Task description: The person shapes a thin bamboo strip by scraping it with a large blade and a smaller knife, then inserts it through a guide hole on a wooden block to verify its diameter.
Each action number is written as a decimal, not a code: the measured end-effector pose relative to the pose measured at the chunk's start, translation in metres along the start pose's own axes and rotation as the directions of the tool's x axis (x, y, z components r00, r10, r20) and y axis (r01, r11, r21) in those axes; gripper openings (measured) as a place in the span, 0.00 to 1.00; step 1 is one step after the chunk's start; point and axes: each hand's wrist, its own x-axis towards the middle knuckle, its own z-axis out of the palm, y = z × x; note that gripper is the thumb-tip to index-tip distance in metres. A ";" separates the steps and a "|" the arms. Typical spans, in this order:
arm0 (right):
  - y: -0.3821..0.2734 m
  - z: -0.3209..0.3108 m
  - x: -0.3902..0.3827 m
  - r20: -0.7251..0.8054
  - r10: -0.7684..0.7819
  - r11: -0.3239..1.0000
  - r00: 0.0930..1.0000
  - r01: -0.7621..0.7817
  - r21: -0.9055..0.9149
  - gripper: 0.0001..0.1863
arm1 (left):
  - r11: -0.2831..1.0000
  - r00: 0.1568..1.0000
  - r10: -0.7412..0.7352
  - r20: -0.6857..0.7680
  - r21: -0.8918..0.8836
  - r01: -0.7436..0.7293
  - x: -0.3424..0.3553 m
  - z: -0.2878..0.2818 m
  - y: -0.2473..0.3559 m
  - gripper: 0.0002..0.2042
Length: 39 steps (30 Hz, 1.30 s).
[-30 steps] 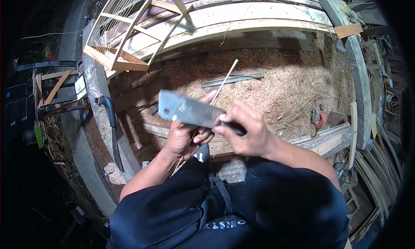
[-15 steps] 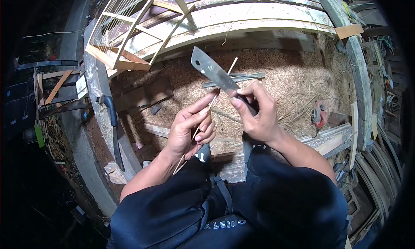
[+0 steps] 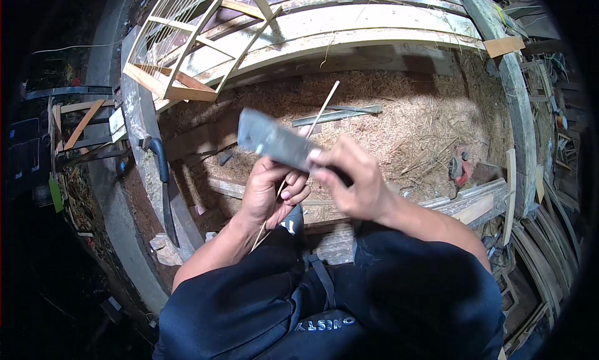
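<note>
Cleaver has swung left and down since half a second ago, motion-blurred, now crossing in front of the thin wooden strip; contact unclear. Right hand wrapped round its handle. Left hand pinching the strip, upper end slanting over wood shavings.

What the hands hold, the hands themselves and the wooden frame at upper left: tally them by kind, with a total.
Left hand and right hand: 2
Cleaver: 1
Stick: 1
Wooden frame: 1
Total: 5
</note>
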 end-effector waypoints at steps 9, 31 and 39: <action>0.007 -0.006 0.001 -0.068 -0.046 0.996 0.997 0.040 -0.081 0.10 | 0.999 0.997 0.004 0.072 0.053 -0.008 0.003 -0.009 0.001 0.35; -0.010 0.000 -0.012 0.033 0.032 0.996 0.999 -0.035 0.078 0.08 | 0.989 1.000 -0.005 -0.020 -0.151 0.001 -0.001 -0.001 -0.001 0.25; -0.010 -0.003 -0.013 0.058 0.024 0.996 0.998 -0.029 0.089 0.11 | 0.982 0.996 -0.033 0.082 -0.185 0.048 0.002 -0.006 -0.004 0.27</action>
